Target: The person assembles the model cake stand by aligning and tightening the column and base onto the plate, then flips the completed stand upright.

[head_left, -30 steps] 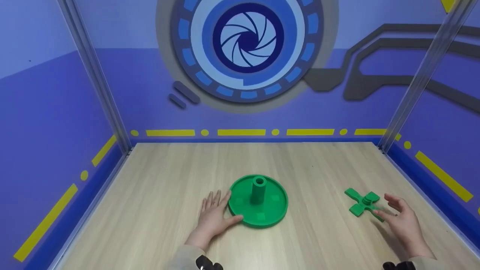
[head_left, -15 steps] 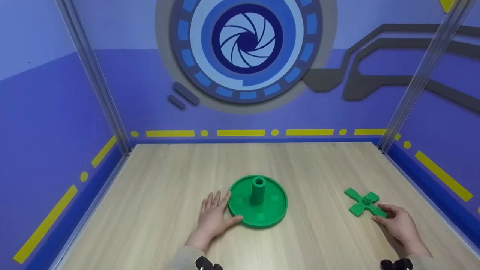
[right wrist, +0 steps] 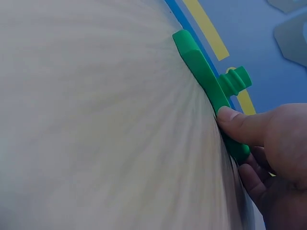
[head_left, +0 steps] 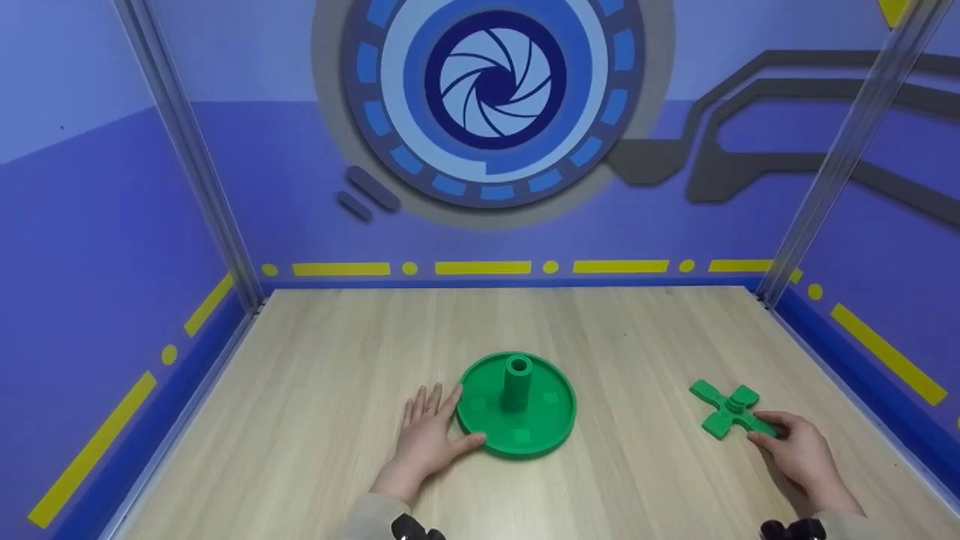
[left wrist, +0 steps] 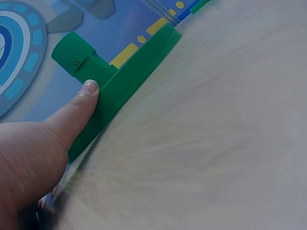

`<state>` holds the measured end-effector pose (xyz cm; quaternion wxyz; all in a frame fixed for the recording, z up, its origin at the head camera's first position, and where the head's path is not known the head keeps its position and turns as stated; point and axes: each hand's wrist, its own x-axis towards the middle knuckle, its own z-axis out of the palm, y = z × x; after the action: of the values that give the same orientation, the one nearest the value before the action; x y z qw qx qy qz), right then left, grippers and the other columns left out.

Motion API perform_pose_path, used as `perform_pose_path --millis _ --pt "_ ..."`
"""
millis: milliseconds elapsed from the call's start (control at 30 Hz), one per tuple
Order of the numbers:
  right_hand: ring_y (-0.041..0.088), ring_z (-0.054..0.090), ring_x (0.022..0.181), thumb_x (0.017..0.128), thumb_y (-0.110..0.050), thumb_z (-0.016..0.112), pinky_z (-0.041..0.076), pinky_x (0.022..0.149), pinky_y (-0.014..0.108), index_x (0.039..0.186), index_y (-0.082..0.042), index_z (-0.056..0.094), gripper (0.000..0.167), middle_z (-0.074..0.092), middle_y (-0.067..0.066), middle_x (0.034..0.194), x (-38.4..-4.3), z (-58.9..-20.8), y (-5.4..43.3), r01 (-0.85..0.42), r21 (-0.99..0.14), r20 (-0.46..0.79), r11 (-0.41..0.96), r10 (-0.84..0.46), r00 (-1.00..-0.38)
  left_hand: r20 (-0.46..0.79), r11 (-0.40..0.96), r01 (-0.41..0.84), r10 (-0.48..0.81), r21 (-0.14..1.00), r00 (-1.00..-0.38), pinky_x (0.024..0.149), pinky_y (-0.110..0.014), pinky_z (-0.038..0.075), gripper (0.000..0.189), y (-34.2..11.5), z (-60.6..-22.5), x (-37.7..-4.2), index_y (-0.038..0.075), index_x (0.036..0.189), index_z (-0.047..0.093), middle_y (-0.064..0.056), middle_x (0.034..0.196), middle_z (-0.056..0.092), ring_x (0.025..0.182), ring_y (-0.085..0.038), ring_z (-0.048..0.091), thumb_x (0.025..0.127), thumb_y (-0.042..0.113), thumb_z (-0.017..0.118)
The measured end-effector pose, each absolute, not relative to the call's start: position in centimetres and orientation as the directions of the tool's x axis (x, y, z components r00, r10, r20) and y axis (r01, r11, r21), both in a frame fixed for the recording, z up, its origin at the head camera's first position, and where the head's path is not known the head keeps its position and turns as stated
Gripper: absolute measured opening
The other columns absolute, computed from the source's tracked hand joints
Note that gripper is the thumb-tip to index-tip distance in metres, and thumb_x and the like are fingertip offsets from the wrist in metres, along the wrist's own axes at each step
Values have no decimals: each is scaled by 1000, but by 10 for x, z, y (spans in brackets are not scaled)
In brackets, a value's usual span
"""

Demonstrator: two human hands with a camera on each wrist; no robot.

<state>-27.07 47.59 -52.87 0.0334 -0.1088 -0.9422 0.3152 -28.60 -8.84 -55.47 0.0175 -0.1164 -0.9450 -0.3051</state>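
A round green tray (head_left: 555, 439) with a low rim and a hollow upright post (head_left: 517, 386) at its centre lies on the table. At its left side my left hand (head_left: 426, 442) rests with fingers spread and straight, the thumb and forefinger touching the rim. In the left wrist view the thumb (left wrist: 76, 108) lies against the rim of the tray. To the right, a green four-armed cross-shaped piece (head_left: 718, 424) with a short ridged stub in the middle lies on the table. My right hand (head_left: 802, 454) pinches its near right arm between thumb and fingers.
The light wooden table (head_left: 360, 337) is walled by blue panels (head_left: 285, 225) at the back and both sides. Metal posts (head_left: 196, 165) stand at the back corners.
My right hand has come down from just above the cross-shaped piece and taken hold of one arm, and the piece has turned slightly. The left hand and tray have stayed put.
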Motion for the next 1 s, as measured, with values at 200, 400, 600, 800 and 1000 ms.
perform_pose_path --millis 200,400,600,800,1000 --pt "57 39 137 100 -15 66 34 112 70 143 12 49 53 44 41 145 -269 -525 470 180 -630 -6 755 228 -974 115 789 238 211 566 -971 128 -66 7 100 -88 -554 -286 14 161 35 -27 168 24 157 -51 13 85 71 67" --pt "54 44 132 101 -12 65 42 108 67 144 10 49 51 44 38 144 -266 -520 458 144 -647 34 749 218 -975 124 789 252 221 561 -967 127 -68 8 100 -88 -554 -284 12 161 35 -29 167 25 157 -52 14 86 70 68" --pt "49 48 129 102 -13 64 47 106 63 144 8 51 49 48 34 142 -265 -513 443 95 -669 67 737 187 -980 129 792 254 220 555 -967 128 -67 8 101 -88 -553 -284 12 161 35 -29 167 25 157 -52 14 85 70 68" --pt "44 53 127 104 -21 63 52 104 55 144 5 55 48 53 30 141 -264 -505 431 35 -682 100 730 141 -985 131 797 256 221 547 -966 128 -67 8 101 -88 -552 -284 12 161 35 -29 167 25 157 -52 14 85 70 68" --pt "40 57 126 106 -24 59 56 100 49 142 1 59 44 59 27 139 -264 -500 420 -19 -668 143 744 104 -984 121 797 247 217 551 -969 128 -66 8 101 -88 -553 -285 12 161 34 -28 167 25 157 -52 13 85 71 67"
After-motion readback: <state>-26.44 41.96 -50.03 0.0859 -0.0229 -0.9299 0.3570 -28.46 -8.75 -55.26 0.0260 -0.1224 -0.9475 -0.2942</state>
